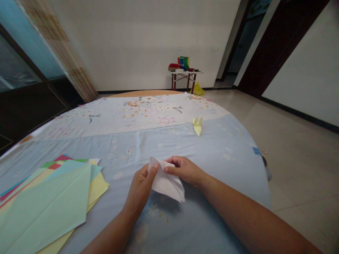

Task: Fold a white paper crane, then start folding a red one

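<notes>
A folded piece of white paper (169, 185) is held between my two hands, above the blue flowered cloth. My left hand (146, 178) pinches its left upper edge, thumb on top. My right hand (185, 169) grips the upper right edge, with the thumb on the near face and the fingers curled behind. The paper has several layers, with loose corners pointing down to the right. Beyond my hands, a small folded yellow paper figure (197, 127) with two upright points sits on the cloth.
A stack of coloured paper sheets (58, 197) lies at the left, pale green on top. The round table has a blue cloth (225, 197) and a white flowered cloth (111, 116). A blue clip (256, 151) is at the right edge. A small side table (186, 73) stands by the wall.
</notes>
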The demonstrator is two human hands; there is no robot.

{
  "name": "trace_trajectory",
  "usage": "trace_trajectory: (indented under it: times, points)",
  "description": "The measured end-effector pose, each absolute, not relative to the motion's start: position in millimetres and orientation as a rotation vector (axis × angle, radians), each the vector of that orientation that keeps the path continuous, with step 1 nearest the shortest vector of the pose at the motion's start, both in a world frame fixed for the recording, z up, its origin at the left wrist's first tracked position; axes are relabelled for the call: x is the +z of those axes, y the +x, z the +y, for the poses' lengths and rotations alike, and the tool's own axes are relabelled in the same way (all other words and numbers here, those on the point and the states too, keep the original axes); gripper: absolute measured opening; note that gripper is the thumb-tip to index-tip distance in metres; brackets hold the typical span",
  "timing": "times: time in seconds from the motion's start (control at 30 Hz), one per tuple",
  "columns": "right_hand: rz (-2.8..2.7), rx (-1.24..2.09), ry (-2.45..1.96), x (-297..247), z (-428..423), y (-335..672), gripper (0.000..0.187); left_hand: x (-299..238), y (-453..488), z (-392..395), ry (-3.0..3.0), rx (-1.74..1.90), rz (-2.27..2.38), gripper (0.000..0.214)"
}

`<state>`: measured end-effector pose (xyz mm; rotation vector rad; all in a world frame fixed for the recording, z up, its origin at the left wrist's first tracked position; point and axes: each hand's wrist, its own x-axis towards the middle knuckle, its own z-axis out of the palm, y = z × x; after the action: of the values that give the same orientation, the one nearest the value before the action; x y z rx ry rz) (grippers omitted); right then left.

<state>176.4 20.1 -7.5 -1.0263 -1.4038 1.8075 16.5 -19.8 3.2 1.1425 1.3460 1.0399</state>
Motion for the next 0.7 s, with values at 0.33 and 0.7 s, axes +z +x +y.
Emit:
trace_trajectory:
  times: [0.33,0.7]
  points:
    - [-1.489,1.757,-0.982,-6,19,175,0.035,8,16,-17,1.136,1.034,1.507,0.039]
    - [-1.486,1.827,-1.011,-7,23,181,0.035,9,14,-17,1.046,1.154,1.523,0.037]
